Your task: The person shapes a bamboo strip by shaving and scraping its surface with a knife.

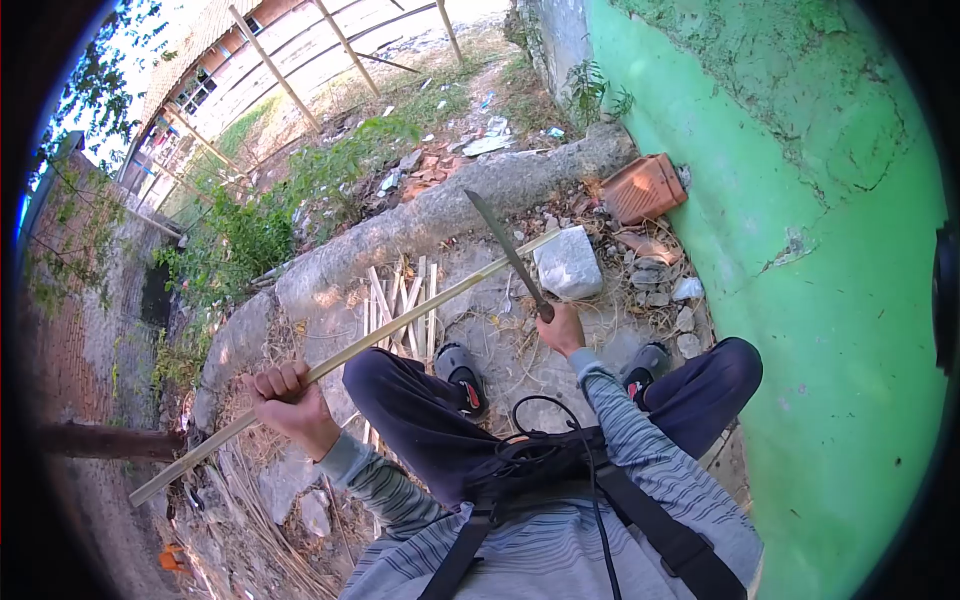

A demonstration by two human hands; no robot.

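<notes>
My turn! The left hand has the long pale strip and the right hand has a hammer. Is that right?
Not quite: it isn't a hammer. The head view shows the right hand holding a long-bladed knife; the left hand does hold the long pale strip.

A bright green wall [840,370], its surface peeling, rose on the right beside a rough grey floor [480,325]. A low weathered ledge [420,218] edged the floor; a brick wall [75,320] stood far left, and daylight washed a building [212,62] beyond.
</notes>
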